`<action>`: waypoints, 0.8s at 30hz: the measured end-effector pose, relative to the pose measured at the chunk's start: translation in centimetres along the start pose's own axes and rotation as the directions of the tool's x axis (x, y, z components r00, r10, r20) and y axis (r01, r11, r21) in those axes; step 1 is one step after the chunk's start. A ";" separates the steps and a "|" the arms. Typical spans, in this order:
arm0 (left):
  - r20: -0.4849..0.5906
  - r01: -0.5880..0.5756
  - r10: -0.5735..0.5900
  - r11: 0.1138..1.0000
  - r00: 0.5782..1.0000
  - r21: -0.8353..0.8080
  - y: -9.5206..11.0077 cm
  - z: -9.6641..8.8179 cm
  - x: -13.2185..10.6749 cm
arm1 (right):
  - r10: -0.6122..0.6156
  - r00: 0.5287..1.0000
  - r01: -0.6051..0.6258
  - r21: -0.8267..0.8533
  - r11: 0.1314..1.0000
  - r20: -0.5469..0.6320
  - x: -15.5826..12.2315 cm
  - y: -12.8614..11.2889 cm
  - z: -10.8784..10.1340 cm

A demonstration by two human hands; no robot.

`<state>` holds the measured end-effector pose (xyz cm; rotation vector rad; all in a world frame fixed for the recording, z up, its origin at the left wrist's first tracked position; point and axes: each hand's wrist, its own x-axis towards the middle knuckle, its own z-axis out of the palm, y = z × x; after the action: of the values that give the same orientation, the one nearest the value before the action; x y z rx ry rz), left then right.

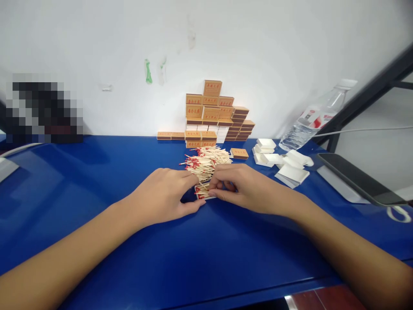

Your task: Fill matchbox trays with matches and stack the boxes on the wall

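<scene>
On the blue table, a small matchbox tray [200, 196] lies between my hands, with red-tipped matches [202, 188] in it. My left hand [164, 189] steadies the tray from the left, thumb along its near edge and fingers at its far side. From the right, my right hand [247, 187] reaches over the tray, thumb and forefinger pinched at the matches; its fingertips partly hide the tray's right end. Just beyond both hands is a loose heap of matches [206, 161], red heads mostly to the left. A closed matchbox [239, 153] lies right of the heap.
Stacked matchboxes [211, 114] rise against the white wall. Empty white trays [266, 157] lie scattered to the right, near a tilted water bottle [311, 118]. At the far right is a dark phone [358, 178]. A blurred dark object [45, 112] stands at the far left.
</scene>
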<state>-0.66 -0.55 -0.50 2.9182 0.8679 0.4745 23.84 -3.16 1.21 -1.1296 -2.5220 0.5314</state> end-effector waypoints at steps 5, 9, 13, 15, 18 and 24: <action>-0.017 -0.024 0.024 1.000 1.000 -0.020 -0.1 0.0 -0.1 | -0.001 0.999 0.001 0.000 1.000 0.042 0.0 -0.1 0.0; -0.019 -0.029 0.029 0.999 0.999 -0.018 -0.1 -0.1 -0.1 | 0.004 0.999 -0.004 -0.003 1.000 0.033 -0.1 0.1 -0.2; -0.030 -0.035 0.035 0.999 0.999 -0.008 -0.1 0.0 -0.1 | 0.014 0.998 -0.013 -0.020 1.000 0.055 -0.5 0.4 -0.8; -0.032 -0.037 0.037 0.999 0.999 -0.007 -0.1 0.0 -0.1 | 0.019 0.996 -0.019 -0.005 1.000 0.084 -0.6 0.4 -1.1; -0.026 -0.037 0.037 0.999 0.999 -0.005 -0.1 0.0 0.0 | 0.027 0.995 -0.030 0.023 0.999 0.100 -0.6 0.4 -1.2; -0.005 -0.037 0.037 0.999 0.999 0.007 0.0 -0.1 0.1 | 0.075 0.995 -0.077 0.048 0.996 0.058 -0.5 -0.1 -1.4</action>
<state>-0.66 -0.49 -0.41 2.9455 0.8188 0.4833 24.69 -3.37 2.41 -1.2125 -2.5067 0.6512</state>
